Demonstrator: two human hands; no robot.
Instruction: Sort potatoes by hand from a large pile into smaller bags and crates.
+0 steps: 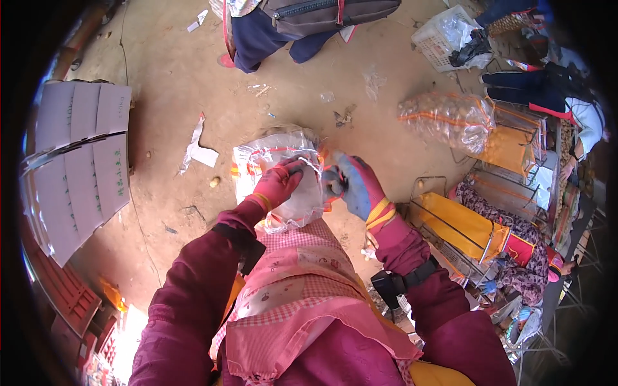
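Observation:
A clear plastic bag (301,201) with orange-red bands stands upright in front of my apron; its contents are hard to make out. My left hand (281,182), in a pinkish-red glove, lies over the bag's mouth with fingers curled closed on the plastic. At the bag's right edge is my right hand (360,186), in a blue and pink glove. Its dark fingertips are pinched at the orange-banded rim, partly blurred by motion. Yellow bands circle both wrists.
Stacked cartons (80,161) stand at left. A filled clear sack (450,122) and metal frames holding yellow sacks (460,225) are at right. A white crate (444,38) holds plastic. Another person's legs (257,38) are ahead; more people are at right. Paper scraps (199,151) litter the floor.

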